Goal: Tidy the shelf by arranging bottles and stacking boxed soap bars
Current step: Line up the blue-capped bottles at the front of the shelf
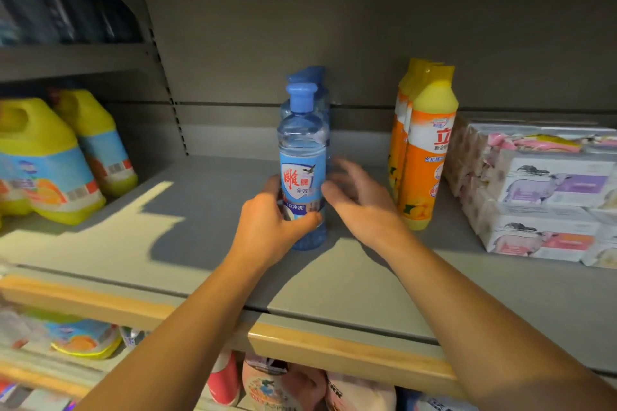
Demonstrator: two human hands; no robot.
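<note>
The left hand [270, 227] grips the lower body of a clear blue bottle [303, 157], thumb curled across its front below the label; the bottle stands upright near the middle of the grey shelf [200, 243], with a blue cap, a pale blue label bearing red characters, and a second blue bottle [315, 83] close behind it; the right hand [360, 200] sits just beside the bottle's right side, fingers spread and blurred, and contact cannot be told. Far left on the shelf stand two yellow jugs [43, 160] with blue labels; right of the hands stands a row of orange bottles [424, 150] with yellow caps; at the far right, boxed soap bars [541, 197] lie stacked in wrapped packs printed with sheep.
</note>
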